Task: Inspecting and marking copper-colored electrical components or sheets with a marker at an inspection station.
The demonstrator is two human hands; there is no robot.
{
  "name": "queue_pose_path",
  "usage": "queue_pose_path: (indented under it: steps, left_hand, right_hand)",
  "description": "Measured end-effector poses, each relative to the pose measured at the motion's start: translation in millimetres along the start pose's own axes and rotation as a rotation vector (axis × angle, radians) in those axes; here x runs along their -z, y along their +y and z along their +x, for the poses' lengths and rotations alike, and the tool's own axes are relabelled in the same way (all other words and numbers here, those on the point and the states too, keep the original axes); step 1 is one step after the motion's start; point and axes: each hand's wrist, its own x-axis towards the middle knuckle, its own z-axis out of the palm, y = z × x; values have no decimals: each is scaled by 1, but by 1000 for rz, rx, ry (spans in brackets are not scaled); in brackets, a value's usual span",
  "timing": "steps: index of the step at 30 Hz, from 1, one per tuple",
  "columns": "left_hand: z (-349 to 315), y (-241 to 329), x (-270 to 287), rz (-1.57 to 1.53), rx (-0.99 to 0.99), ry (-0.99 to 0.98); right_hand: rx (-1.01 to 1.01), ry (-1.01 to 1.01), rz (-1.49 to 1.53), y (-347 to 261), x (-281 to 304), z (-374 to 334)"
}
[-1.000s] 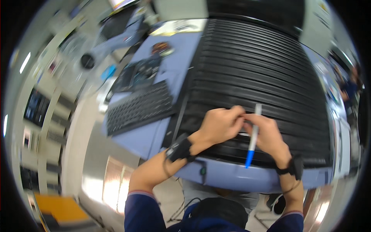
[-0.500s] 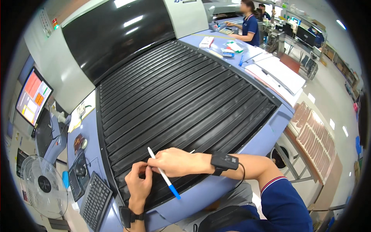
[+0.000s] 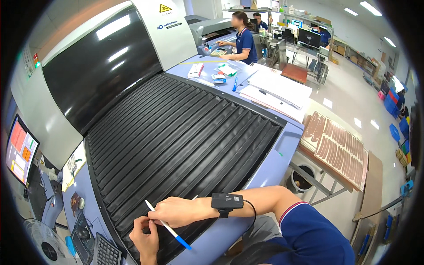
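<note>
My right hand is closed around a slim white pen with a blue end, which slants down to the right across the fingers. A thin pale tip also shows beside that wrist; what it belongs to is hidden. My left hand is closed, its thumb and forefinger pinched close to the right fingertips. Anything between those fingers is too small to make out. Both hands are over the near left part of a black ribbed bellows cover on a large machine.
At left are a keyboard, a monitor and a fan. Papers and small boxes lie on the far right ledge. Brown strip-patterned panels rest on a table at right. A co-worker stands beyond the machine.
The view has turned to the right, bringing more of the room's right side in. My hands stay together in much the same pose, with the pen still in the right one.
</note>
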Motion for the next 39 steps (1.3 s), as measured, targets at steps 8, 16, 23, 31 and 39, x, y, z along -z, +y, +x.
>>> queue_pose_path:
  steps: [8,16,23,31,39]
  left_hand:
    - [-3,5,-5,-25,-12,19]
    - [-3,-4,7,-26,-9,60]
    - [7,0,-6,61,-84,20]
    - [-6,1,-1,54,-101,31]
    - [0,-3,1,51,-116,25]
  right_hand:
    - [3,48,-5,-3,-1,-6]
    - [38,44,20,-4,-3,9]
    - [-37,40,-75,-3,10,-6]
    - [-28,42,-47,-15,8,0]
    - [-28,40,-58,-13,9,3]
